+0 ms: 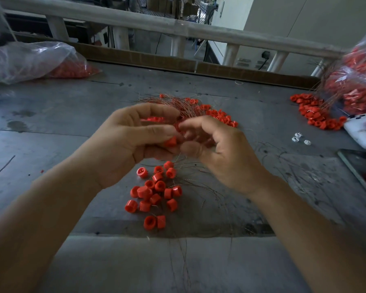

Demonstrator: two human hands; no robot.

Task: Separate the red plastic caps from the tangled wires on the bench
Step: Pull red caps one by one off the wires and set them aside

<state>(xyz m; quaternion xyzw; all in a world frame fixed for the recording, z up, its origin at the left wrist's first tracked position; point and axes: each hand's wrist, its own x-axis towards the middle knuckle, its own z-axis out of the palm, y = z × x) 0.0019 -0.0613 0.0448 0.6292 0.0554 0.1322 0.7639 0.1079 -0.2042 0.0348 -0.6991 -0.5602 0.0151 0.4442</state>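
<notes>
Above the middle of the grey bench [61,127], my left hand [131,140] pinches a red cap [171,142] between thumb and fingers, with more caps cupped behind its fingers. My right hand [218,149] meets it, fingers curled and pinching at thin wire near that cap. A bundle of tangled copper-coloured wires with red caps [190,106] lies just beyond both hands. Several loose red caps [156,193] form a pile on the bench below my hands, with thin loose wires [201,187] trailing to their right.
A clear plastic bag of red parts [30,62] lies at the back left. Another bag [357,81] with wires and a spill of caps [313,113] sits at the right. A white device [361,130], a dark phone [363,168] and small white pieces [298,138] lie near the right edge.
</notes>
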